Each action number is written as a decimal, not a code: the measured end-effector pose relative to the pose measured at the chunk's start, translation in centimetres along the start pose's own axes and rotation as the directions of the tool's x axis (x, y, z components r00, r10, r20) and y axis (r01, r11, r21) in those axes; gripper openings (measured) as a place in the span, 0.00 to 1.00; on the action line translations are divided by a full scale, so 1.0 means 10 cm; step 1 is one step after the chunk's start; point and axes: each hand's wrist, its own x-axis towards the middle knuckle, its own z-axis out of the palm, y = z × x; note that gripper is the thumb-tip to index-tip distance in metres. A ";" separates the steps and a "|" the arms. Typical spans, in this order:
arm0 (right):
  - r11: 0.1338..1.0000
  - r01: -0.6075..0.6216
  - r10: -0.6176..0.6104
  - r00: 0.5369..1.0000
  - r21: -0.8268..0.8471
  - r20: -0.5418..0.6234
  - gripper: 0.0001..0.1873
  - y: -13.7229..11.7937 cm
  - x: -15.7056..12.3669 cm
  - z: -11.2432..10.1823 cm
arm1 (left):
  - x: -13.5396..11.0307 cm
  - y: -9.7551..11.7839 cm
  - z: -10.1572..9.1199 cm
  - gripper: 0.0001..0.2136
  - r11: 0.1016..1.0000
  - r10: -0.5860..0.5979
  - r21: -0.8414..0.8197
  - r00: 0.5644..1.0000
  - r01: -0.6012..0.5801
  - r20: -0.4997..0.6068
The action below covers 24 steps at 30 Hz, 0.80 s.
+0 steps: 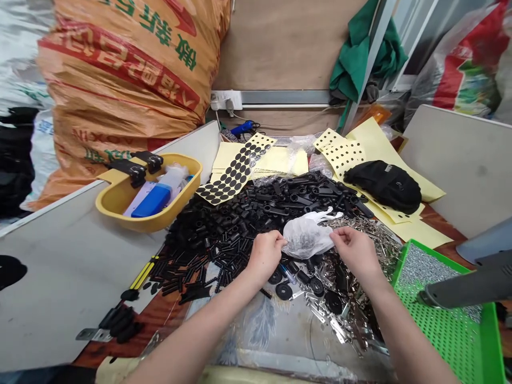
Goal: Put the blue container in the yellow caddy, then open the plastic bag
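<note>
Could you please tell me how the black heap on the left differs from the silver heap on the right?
The black heap of tubes is matte, while the silver heap of metal pieces is shiny. The black heap is mostly short tubes, while the silver heap is mostly flat strips. The black heap also spreads wider than the silver heap. Both are loose piles on the same tabletop.

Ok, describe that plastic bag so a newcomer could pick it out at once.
Left of the green perforated tray lies a heap of black parts and metal pieces. Between the left hand and right hand sits a crumpled translucent white bag, the only soft pale thing there.
</note>
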 end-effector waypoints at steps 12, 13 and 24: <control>0.829 0.150 -0.108 0.988 0.538 -0.110 0.22 -0.51 0.43 -0.28 | 0.30 0.74 -0.60 0.10 0.946 0.324 0.028 0.946 -0.323 -0.029; 0.813 0.168 -0.111 0.985 0.558 -0.135 0.21 -0.55 0.48 -0.28 | 0.35 0.81 -0.62 0.10 0.947 0.321 -0.004 0.947 -0.321 -0.013; 0.593 0.476 -0.267 0.877 0.650 -0.399 0.12 -1.12 0.60 -0.52 | 0.36 1.34 -0.92 0.09 0.762 0.394 -0.515 0.912 -0.394 -0.114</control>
